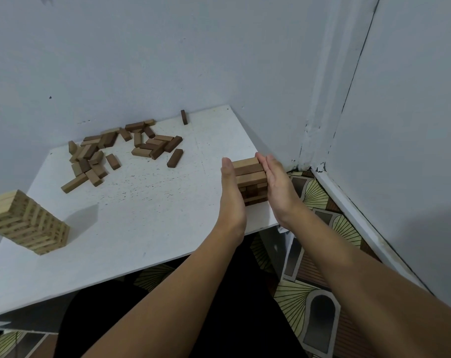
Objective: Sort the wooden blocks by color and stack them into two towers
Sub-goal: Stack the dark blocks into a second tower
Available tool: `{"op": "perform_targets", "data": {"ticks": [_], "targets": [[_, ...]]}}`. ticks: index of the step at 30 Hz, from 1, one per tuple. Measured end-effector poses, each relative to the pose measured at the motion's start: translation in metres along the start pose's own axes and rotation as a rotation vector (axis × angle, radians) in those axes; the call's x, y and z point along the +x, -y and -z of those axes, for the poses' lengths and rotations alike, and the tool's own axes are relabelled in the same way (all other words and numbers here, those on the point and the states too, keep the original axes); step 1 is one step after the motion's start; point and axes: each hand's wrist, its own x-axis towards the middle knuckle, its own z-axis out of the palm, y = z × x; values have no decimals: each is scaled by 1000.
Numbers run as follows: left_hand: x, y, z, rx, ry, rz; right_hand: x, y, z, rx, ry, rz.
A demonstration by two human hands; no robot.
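Both hands flat, fingers straight and pressed together: left hand [231, 192], right hand [277, 183] squeezing dark tower [250, 179] at right counter [152, 202] edge. Press evenly, gently; square layers. Loose blocks [121, 151] remain; light tower [25, 223] stands left.

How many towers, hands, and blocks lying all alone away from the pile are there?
Towers: 2, the light tower and the brown tower pressed between the left hand and the right hand
Hands: 2
Blocks lying alone: 2, the far dark block and the near dark block
Total: 6
The loose pile is too jumbled to count.
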Motion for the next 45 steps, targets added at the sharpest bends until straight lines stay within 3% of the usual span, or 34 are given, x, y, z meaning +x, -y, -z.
{"op": "perform_targets", "data": {"ticks": [25, 33, 39, 45], "targets": [[-3, 2, 0, 53, -54, -7, 4, -6, 0, 3, 5, 22], [9, -11, 15, 248, -56, -51, 13, 2, 4, -91, -12, 43], [26, -35, 64, 599, 208, 3, 19, 7, 10, -75, -22, 35], [44, -43, 76, 662, 291, 7, 23, 6, 3, -100, -9, 10]]}}
